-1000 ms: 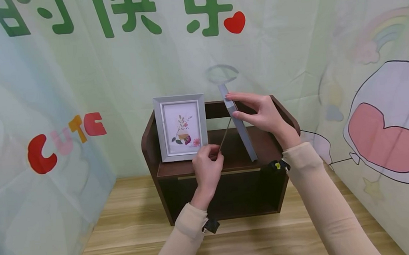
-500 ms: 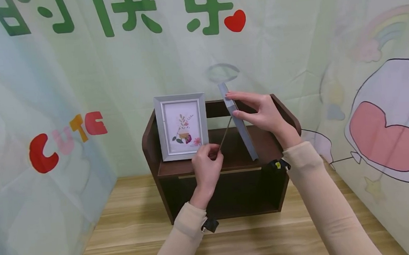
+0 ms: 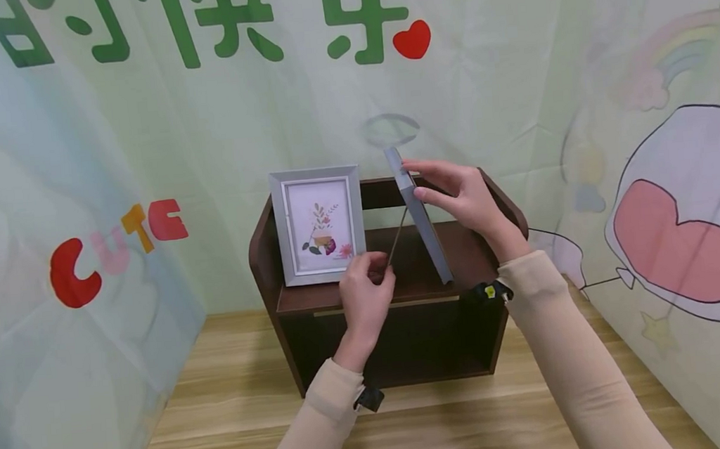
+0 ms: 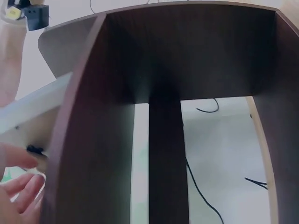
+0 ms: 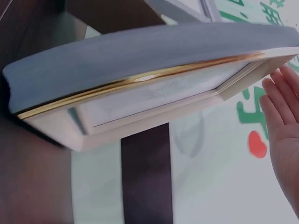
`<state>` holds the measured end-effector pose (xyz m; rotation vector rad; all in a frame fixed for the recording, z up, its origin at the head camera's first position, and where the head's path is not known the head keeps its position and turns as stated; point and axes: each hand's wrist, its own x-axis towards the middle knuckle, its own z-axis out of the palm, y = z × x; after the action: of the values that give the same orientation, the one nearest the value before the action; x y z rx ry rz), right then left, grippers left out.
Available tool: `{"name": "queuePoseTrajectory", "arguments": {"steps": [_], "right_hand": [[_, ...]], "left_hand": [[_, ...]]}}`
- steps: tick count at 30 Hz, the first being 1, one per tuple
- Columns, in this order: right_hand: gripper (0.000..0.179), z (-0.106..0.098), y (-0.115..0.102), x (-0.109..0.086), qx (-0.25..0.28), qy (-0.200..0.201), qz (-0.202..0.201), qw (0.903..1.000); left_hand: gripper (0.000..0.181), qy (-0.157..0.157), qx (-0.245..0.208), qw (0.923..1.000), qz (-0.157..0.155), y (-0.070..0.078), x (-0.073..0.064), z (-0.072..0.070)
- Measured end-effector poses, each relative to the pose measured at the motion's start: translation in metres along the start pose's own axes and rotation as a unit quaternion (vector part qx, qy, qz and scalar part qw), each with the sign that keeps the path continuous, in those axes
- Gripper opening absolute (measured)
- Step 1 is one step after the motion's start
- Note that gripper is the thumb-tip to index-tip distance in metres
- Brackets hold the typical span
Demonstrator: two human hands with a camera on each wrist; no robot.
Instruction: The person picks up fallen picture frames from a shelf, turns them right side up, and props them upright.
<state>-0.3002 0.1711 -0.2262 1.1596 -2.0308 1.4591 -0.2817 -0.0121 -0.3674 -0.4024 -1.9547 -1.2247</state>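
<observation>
On the dark brown shelf [image 3: 474, 261], a grey picture frame [image 3: 427, 230] stands edge-on to the head view, leaning back. A thin support leg [image 3: 398, 237] slants out from its back. My left hand [image 3: 365, 291] pinches this leg near its lower end, thumb and fingers together. My right hand [image 3: 473, 198] is at the upper front of the frame with fingers extended. The right wrist view shows its fingertips [image 5: 275, 77] right at the top edge of the frame. In the left wrist view the shelf side hides part of my left hand.
A second grey frame [image 3: 354, 182] with a flower print [image 3: 321, 231] stands upright on the shelf's left, close to my left hand. The shelf unit rests on a wood-grain table [image 3: 241, 403]. A printed cloth backdrop [image 3: 213, 137] hangs behind and on both sides.
My right thumb and fingertips have drawn slightly to the right at the frame's edge. The left hand, leg and both frames have stayed almost still.
</observation>
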Motion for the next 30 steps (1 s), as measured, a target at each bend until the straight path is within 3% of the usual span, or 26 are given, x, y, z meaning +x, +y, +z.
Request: {"name": "queuePoseTrajectory", "arguments": {"steps": [4, 7, 15, 22, 30], "right_hand": [[0.037, -0.003, 0.006, -0.003, -0.007, 0.046, 0.054, 0.9975], [0.037, -0.004, 0.017, -0.004, -0.041, 0.06, 0.095, 0.9928], [0.046, -0.008, 0.07, -0.009, -0.117, 0.016, 0.198, 0.973], [0.047, -0.004, 0.087, -0.01, -0.081, -0.035, 0.253, 0.9633], [0.048, -0.002, 0.095, -0.009, -0.045, -0.054, 0.271, 0.9599]], "left_hand": [[0.021, 0.014, -0.004, 0.9996, 0.025, 0.014, 0.0, 0.003], [0.026, 0.016, -0.029, 0.9988, 0.036, 0.026, 0.002, 0.007], [0.032, 0.016, -0.058, 0.9978, 0.028, 0.044, 0.005, 0.023], [0.034, 0.008, -0.054, 0.9985, -0.008, 0.05, 0.001, 0.038], [0.037, 0.01, -0.017, 0.9993, -0.03, 0.051, 0.0, 0.051]]}}
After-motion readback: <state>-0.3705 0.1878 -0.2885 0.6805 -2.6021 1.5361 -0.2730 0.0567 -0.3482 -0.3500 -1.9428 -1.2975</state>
